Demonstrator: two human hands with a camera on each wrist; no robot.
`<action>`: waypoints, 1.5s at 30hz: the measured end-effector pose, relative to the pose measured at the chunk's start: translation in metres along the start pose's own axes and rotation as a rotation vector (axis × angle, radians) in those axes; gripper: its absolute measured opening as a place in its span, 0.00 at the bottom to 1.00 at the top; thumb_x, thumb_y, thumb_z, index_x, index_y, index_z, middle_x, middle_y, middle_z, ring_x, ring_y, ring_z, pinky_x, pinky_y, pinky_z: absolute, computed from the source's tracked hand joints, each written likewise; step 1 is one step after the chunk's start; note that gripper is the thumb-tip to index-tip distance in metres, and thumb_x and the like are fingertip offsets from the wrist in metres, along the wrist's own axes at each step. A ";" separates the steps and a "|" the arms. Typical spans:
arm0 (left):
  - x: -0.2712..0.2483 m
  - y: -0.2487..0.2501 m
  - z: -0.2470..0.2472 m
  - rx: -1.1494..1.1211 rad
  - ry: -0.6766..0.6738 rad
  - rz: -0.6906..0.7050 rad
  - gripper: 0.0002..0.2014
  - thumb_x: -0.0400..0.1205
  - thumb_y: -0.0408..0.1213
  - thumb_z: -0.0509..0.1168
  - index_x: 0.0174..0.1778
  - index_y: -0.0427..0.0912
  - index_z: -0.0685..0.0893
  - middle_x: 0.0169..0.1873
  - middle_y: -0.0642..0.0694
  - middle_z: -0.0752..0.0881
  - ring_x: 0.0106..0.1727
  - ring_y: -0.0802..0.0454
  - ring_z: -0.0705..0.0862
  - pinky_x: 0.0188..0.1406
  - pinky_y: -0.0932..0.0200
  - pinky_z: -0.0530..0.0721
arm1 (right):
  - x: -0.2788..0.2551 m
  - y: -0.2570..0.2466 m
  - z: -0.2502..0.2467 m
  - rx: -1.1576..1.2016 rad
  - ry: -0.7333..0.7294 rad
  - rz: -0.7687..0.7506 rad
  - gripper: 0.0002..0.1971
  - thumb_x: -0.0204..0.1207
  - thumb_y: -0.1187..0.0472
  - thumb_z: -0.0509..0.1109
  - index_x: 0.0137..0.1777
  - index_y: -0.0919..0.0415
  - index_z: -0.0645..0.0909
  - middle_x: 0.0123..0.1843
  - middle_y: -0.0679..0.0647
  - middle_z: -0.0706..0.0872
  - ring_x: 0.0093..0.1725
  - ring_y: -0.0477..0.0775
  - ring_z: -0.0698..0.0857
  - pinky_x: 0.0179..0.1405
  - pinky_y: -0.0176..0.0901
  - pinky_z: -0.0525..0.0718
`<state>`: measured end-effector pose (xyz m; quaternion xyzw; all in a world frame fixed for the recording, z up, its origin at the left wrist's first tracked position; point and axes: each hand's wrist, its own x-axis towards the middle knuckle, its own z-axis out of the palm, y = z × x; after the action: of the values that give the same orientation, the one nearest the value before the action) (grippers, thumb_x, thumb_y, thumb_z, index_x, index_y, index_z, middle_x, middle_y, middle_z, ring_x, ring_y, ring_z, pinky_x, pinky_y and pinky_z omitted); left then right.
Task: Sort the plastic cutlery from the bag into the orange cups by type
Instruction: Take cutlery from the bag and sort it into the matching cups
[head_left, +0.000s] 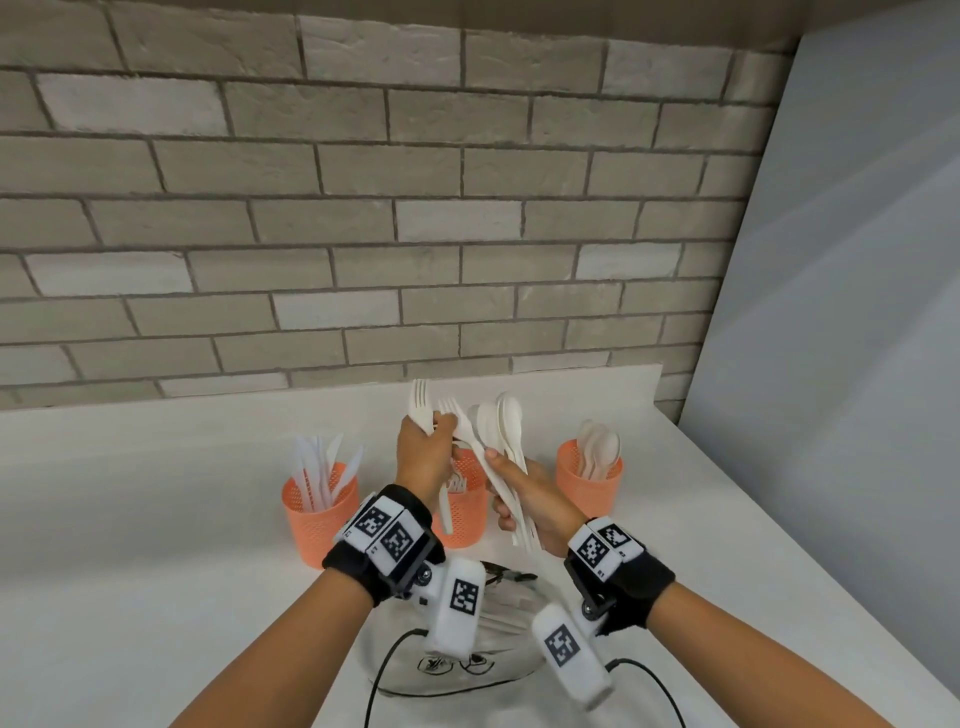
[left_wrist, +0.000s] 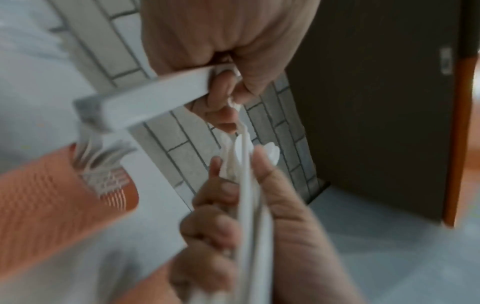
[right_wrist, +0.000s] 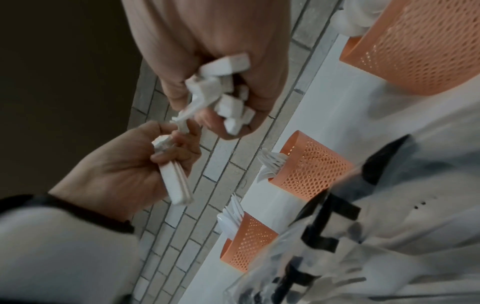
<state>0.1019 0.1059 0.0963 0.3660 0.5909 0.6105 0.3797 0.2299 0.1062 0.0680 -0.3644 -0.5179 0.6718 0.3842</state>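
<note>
My left hand (head_left: 434, 441) grips a few white plastic forks (head_left: 421, 402) above the middle orange cup (head_left: 464, 512), and its fingertips pinch one more fork (head_left: 457, 415) that runs down into the other hand's bundle. My right hand (head_left: 506, 475) grips that mixed bundle of spoons (head_left: 506, 423) and forks. The left cup (head_left: 319, 519) holds knives, the middle cup forks, the right cup (head_left: 589, 483) spoons. In the left wrist view the left hand (left_wrist: 223, 86) clasps flat fork handles (left_wrist: 145, 96). The right wrist view shows the right hand (right_wrist: 215, 111) closed around the handle ends (right_wrist: 228, 102).
The clear plastic bag (head_left: 462, 660) with more white cutlery lies on the white counter (head_left: 156, 571) in front of me, under my wrists. A brick wall (head_left: 363, 208) stands behind the cups and a grey panel (head_left: 831, 312) on the right.
</note>
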 end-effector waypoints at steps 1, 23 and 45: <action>-0.003 -0.001 0.001 -0.064 -0.043 -0.056 0.06 0.82 0.33 0.61 0.40 0.37 0.78 0.24 0.45 0.80 0.15 0.59 0.78 0.19 0.66 0.76 | 0.001 0.001 0.000 -0.014 0.011 -0.013 0.10 0.82 0.52 0.62 0.43 0.56 0.76 0.23 0.47 0.74 0.18 0.42 0.71 0.14 0.31 0.68; 0.001 -0.004 -0.010 -0.163 -0.456 -0.187 0.32 0.70 0.65 0.67 0.48 0.34 0.80 0.36 0.39 0.78 0.33 0.48 0.78 0.40 0.57 0.79 | 0.007 -0.019 0.003 0.206 -0.251 0.226 0.11 0.82 0.56 0.57 0.39 0.57 0.72 0.14 0.45 0.68 0.10 0.40 0.64 0.10 0.26 0.61; 0.002 -0.001 -0.005 -0.074 -0.306 -0.136 0.17 0.76 0.53 0.68 0.40 0.39 0.82 0.24 0.46 0.81 0.18 0.57 0.75 0.21 0.64 0.74 | 0.006 -0.005 0.010 -0.062 -0.013 0.022 0.11 0.81 0.50 0.63 0.46 0.59 0.79 0.21 0.47 0.75 0.18 0.43 0.73 0.18 0.34 0.75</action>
<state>0.0971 0.1054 0.0948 0.3996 0.5266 0.5421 0.5188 0.2192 0.1082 0.0742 -0.3772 -0.5371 0.6620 0.3620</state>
